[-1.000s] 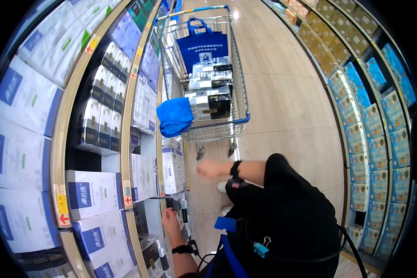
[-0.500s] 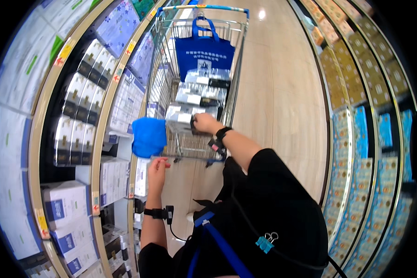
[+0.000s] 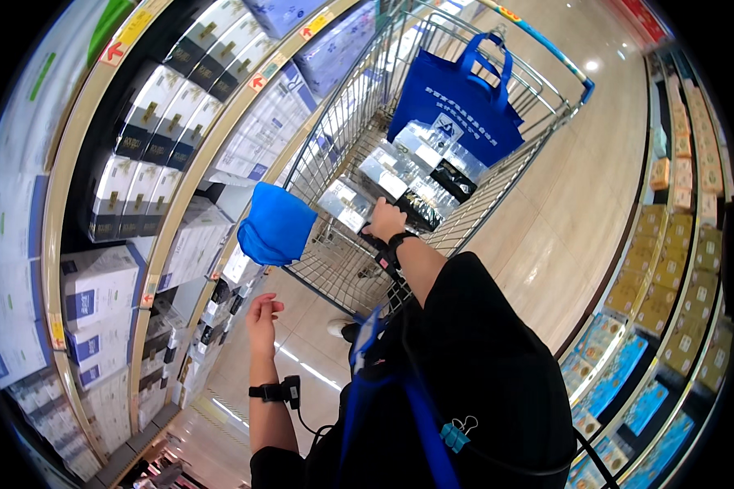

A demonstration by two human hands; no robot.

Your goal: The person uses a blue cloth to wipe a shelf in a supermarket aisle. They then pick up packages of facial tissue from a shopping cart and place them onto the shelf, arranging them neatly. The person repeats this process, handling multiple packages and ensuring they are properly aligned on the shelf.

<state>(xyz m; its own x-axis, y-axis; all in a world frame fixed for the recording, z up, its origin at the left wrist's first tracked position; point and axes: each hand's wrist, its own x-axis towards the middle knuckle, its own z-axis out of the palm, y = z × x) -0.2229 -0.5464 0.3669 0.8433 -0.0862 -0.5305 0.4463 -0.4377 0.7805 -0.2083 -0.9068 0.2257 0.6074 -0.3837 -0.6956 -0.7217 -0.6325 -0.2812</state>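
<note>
My right hand (image 3: pixel 387 218) reaches into the metal shopping cart (image 3: pixel 473 236), closed on the near end of a plastic-wrapped pack (image 3: pixel 347 204) with white and silvery sides. Its fingertips are partly hidden. More wrapped packs (image 3: pixel 416 175) with white and black sides lie just beyond, in rows. A blue tote bag (image 3: pixel 457 106) hangs inside the cart's handle end, behind them. My left hand (image 3: pixel 263 316) is raised low on the left, fingers loosely bent and apart, holding nothing. Above it, at the cart's near left corner, is a smooth blue fabric-like thing (image 3: pixel 276 224) whose kind I cannot make out.
Close on the left rises a shelf with white-and-black boxed packs (image 3: pixel 151 114) and white-and-blue cartons (image 3: pixel 98 285). Across the aisle floor (image 3: pixel 538 269), the right shelf holds gold boxes (image 3: pixel 697 285) and light-blue packs (image 3: pixel 616 375). Black straps and cables cross my dark clothing.
My view has turned, so the cart now sits slanted toward the upper right. The pack at my right hand has shifted apart from the other rows. My left hand stays empty.
</note>
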